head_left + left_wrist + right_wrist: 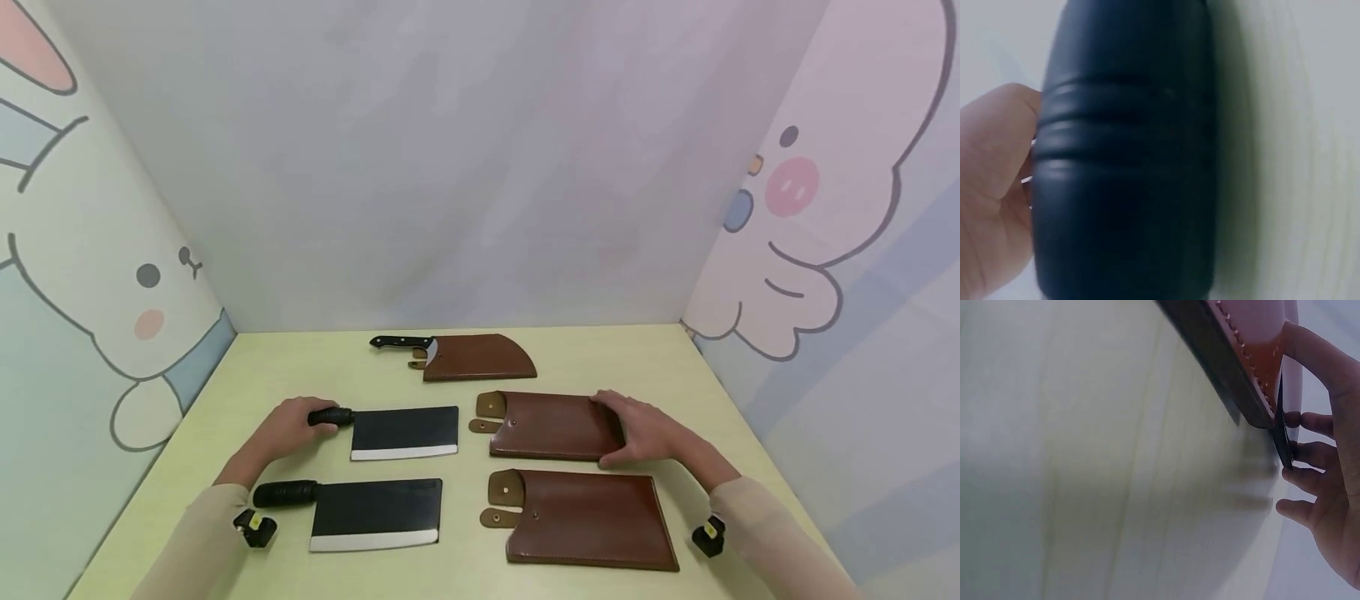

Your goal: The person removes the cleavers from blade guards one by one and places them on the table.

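In the head view my left hand holds the black handle of a cleaver with a dark blade, which lies in the middle row. My right hand grips the right end of a brown leather knife sheath, thumb at the near edge and fingers at the far edge. Its flap and snap strap point left, toward the blade. In the right wrist view the fingertips reach around the corner of a stitched sheath. A big dark ribbed handle fills the left wrist view, partly covering the left hand.
Nearer me lie a second cleaver, handle left, and a second brown sheath. At the back, a knife with a black handle sits in a brown sheath. Cartoon-printed walls flank the pale yellow table.
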`<state>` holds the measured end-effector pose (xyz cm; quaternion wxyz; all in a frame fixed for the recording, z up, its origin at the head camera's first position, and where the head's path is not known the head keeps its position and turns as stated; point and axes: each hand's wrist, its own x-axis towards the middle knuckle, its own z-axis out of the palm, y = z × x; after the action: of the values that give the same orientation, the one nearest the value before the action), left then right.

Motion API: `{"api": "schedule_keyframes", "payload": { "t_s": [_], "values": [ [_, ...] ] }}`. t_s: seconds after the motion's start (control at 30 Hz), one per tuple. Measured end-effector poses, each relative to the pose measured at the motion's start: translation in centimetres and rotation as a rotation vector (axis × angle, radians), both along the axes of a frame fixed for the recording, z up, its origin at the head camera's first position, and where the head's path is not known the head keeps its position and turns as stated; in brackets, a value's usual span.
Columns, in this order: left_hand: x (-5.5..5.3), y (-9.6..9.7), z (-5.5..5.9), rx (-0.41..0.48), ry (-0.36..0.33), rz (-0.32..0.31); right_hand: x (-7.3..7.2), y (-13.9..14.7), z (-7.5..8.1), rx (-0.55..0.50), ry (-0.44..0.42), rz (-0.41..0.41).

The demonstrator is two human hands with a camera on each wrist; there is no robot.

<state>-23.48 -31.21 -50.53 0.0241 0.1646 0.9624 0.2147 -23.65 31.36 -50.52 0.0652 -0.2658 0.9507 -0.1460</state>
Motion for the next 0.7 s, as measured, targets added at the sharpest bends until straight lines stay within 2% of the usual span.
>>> {"api": "schedule_keyframes", "payload": {
  "t_s": [0.13, 0.27, 0.43, 0.6, 0.7],
  "values": [
    [0.0, 0.3, 0.7, 0.000, -0.022, -0.012, -0.1, 0.0, 0.6, 0.010, 0.002, 0.000],
    [-0.5, 1.1, 2.5, 0.000, -0.016, 0.007, -1.0, -0.4, 1.9, 0.013, 0.048, -0.005],
    [-2.6, 3.0, 3.9, -0.003, 0.027, 0.029, -3.0, -2.2, 3.5, -0.005, 0.079, -0.017],
    [-4.7, 4.8, 4.0, 0.008, 0.073, 0.004, -5.1, -4.2, 3.8, -0.029, 0.117, -0.032],
    [-6.0, 5.5, 3.9, 0.025, 0.094, 0.012, -6.3, -5.4, 3.5, -0.058, 0.136, -0.052]
  ]
}}
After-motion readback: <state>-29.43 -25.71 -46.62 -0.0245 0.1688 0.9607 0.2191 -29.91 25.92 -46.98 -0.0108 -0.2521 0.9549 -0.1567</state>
